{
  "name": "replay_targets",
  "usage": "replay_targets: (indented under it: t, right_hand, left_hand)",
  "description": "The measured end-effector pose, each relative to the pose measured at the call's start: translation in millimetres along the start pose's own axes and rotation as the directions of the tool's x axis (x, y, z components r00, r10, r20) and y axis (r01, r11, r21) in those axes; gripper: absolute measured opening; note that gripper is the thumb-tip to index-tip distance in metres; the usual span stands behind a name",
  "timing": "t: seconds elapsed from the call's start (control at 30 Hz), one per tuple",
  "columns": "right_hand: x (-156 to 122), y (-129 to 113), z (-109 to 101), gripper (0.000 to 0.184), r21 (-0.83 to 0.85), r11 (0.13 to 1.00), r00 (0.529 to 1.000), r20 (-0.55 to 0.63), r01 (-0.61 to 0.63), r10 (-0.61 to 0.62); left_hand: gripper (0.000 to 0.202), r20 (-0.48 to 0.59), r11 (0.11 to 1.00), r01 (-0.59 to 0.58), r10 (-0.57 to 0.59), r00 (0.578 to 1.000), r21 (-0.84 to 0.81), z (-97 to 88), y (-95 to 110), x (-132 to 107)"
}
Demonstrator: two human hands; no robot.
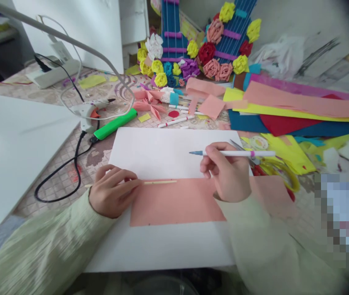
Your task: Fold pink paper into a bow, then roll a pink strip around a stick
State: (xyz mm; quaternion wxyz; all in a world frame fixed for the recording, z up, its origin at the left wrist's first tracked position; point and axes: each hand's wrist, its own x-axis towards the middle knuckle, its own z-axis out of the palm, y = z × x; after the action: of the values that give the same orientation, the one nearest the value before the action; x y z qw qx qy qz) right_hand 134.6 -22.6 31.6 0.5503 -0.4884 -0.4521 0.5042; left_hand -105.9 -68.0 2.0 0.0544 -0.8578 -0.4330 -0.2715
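Observation:
A strip of salmon-pink paper (174, 205) lies across a white board (162, 250). My left hand (114, 190) is closed on a thin wooden stick (162, 182), which lies along the paper's upper edge and also pokes out to the left of the hand. My right hand (228, 172) grips a white marker pen (238, 153) with a magenta band, held nearly level above the board. Its grey-blue end points left, and the pen does not touch the paper. Right of that hand lie scissors (254, 159), partly hidden behind it.
A glue gun (88, 114) with a black cord and a green stick-like tool (115, 124) lie at left. Behind stand blue guitar-like crafts (171, 24) with paper flowers. Coloured paper sheets (303, 100) and a yellow tape roll (280, 170) lie at right. A white cable loops overhead.

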Motion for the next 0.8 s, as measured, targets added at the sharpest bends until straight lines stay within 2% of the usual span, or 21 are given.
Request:
replay_targets:
  t: [0.1, 0.2, 0.37, 0.5, 0.67, 0.8]
  right_hand:
    - [-8.1, -23.2, -7.2, 0.008, -0.029, 0.998, 0.998, 0.035, 0.048, -0.047]
    - [-19.6, -33.2, -19.9, 0.006, -0.122, 0.988, 0.995, 0.034, 0.093, -0.090]
    - [-35.9, -19.5, -42.8, 0.009, -0.219, 0.975, 1.000, 0.020, 0.019, -0.015]
    - [-42.0, -10.4, -54.0, 0.011, -0.254, 0.967, 1.000, -0.002, -0.026, 0.026]
    - [-44.2, -12.3, -61.2, 0.014, -0.280, 0.959, 0.999, -0.043, -0.030, 0.018]
    - [-46.5, -14.3, -66.0, 0.013, -0.328, 0.944, 0.998, -0.047, 0.017, -0.034]
  left_hand:
    - [0.013, -0.013, 1.000, 0.006, -0.006, 1.000, 0.001, 1.0, -1.2, -1.6]
    - [0.012, -0.025, 1.000, 0.003, -0.003, 1.000, -0.005, 2.6, -1.7, -2.8]
    - [0.011, -0.011, 0.998, 0.061, -0.061, 0.998, 0.008, 2.8, -2.4, -5.4]
    - [0.011, -0.019, 0.998, 0.053, -0.053, 0.998, 0.016, 1.9, -3.5, -6.4]
    - [0.010, -0.029, 0.999, 0.014, -0.013, 0.999, 0.038, 1.7, -4.5, -5.5]
    - [0.011, -0.021, 0.999, 0.005, -0.004, 1.000, 0.049, 1.2, -4.8, -5.0]
